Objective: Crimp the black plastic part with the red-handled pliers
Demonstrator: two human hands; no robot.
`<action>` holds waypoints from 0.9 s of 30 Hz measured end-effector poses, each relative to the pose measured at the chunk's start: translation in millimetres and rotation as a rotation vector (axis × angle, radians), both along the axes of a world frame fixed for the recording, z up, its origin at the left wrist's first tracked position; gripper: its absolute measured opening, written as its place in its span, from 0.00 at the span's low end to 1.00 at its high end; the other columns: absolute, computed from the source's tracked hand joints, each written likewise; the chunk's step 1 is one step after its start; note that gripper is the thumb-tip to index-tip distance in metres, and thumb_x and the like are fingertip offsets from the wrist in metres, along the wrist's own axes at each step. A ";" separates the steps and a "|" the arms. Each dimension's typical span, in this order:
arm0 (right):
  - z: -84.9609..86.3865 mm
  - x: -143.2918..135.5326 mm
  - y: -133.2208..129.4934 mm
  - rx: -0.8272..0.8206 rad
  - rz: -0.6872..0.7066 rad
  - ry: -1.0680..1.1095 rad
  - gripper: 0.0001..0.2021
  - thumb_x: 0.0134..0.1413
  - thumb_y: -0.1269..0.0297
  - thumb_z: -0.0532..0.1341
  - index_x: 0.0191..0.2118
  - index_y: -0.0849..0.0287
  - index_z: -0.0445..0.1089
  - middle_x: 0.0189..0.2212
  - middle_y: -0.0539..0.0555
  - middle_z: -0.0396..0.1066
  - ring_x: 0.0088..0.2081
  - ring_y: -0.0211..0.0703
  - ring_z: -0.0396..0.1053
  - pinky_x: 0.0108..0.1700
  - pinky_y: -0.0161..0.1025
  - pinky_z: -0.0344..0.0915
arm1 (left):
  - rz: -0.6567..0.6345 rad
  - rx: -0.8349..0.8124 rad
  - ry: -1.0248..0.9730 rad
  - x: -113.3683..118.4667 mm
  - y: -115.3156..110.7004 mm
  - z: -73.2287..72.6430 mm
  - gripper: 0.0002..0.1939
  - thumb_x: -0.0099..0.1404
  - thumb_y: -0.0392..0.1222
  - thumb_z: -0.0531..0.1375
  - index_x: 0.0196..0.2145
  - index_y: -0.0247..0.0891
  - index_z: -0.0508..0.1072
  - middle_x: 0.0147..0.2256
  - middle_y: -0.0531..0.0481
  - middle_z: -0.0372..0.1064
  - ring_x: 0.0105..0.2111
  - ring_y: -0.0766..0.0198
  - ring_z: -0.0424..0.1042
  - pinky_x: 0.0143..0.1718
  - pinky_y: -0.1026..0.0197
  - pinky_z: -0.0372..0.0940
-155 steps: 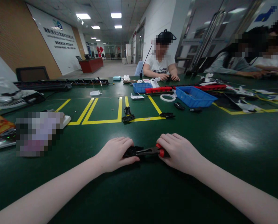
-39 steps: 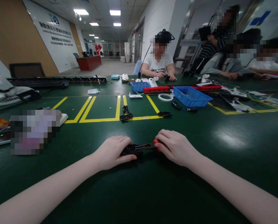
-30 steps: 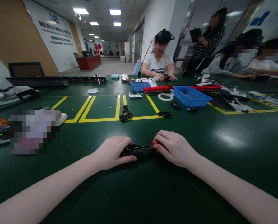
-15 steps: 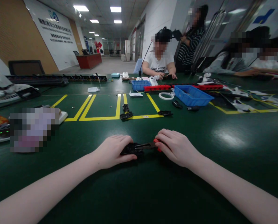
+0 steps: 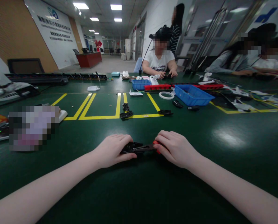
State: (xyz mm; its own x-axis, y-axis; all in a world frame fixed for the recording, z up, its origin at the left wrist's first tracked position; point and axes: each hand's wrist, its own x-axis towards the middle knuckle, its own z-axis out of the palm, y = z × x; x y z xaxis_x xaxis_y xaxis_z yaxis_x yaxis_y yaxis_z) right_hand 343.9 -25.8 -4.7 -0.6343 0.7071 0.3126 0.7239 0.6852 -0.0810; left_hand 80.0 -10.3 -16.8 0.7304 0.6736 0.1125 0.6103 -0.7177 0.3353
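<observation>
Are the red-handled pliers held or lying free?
Held: the right hand grips the pliers by the red handles, nose toward the black part.

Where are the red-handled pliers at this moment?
In the head view, the pliers are just below centre, held in the right hand, with their tips pointing left at the black part in the left hand.

The black part (image 5: 129, 147) and red-handled pliers (image 5: 148, 148) are partly hidden.
</observation>
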 end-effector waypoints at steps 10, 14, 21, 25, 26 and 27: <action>-0.1 -4.6 -0.7 0.004 -0.003 -0.002 0.18 0.65 0.58 0.47 0.33 0.61 0.69 0.30 0.56 0.68 0.29 0.39 0.62 0.31 0.38 0.55 | -0.011 0.015 0.011 -0.7 1.2 -0.3 0.20 0.68 0.60 0.52 0.41 0.38 0.66 0.37 0.49 0.70 0.35 0.60 0.70 0.34 0.58 0.63; 0.6 -5.5 -0.7 0.015 0.006 -0.009 0.17 0.65 0.59 0.47 0.33 0.61 0.68 0.30 0.56 0.67 0.29 0.39 0.62 0.31 0.38 0.55 | -0.006 0.040 0.015 -1.2 0.7 -1.7 0.20 0.68 0.60 0.52 0.41 0.39 0.66 0.36 0.49 0.70 0.35 0.59 0.71 0.35 0.58 0.64; 2.3 -2.3 3.9 0.052 0.029 -0.038 0.17 0.65 0.61 0.47 0.33 0.61 0.69 0.30 0.56 0.68 0.30 0.40 0.63 0.32 0.39 0.55 | -0.001 0.046 0.008 -1.1 -0.6 -1.2 0.19 0.67 0.58 0.54 0.42 0.39 0.66 0.37 0.49 0.70 0.34 0.60 0.71 0.36 0.59 0.65; 0.1 -1.9 3.7 0.063 0.014 -0.049 0.17 0.65 0.60 0.47 0.33 0.61 0.69 0.30 0.57 0.68 0.30 0.40 0.63 0.32 0.39 0.55 | -0.006 0.047 -0.022 -1.1 -3.0 0.3 0.17 0.68 0.55 0.54 0.46 0.39 0.65 0.40 0.48 0.69 0.37 0.60 0.71 0.36 0.59 0.66; -0.3 -2.0 3.5 0.065 0.012 -0.047 0.17 0.65 0.60 0.47 0.33 0.61 0.68 0.30 0.56 0.68 0.30 0.40 0.63 0.32 0.39 0.55 | -0.010 0.047 -0.039 -1.3 -3.7 0.1 0.17 0.68 0.53 0.54 0.48 0.40 0.65 0.42 0.48 0.68 0.37 0.60 0.71 0.36 0.59 0.67; -0.5 -2.1 3.3 0.064 0.010 -0.045 0.17 0.65 0.60 0.47 0.32 0.61 0.68 0.30 0.56 0.68 0.30 0.40 0.63 0.32 0.39 0.54 | -0.016 0.048 -0.056 -1.6 -4.3 -0.4 0.17 0.68 0.52 0.54 0.50 0.40 0.63 0.44 0.47 0.67 0.38 0.60 0.71 0.37 0.59 0.67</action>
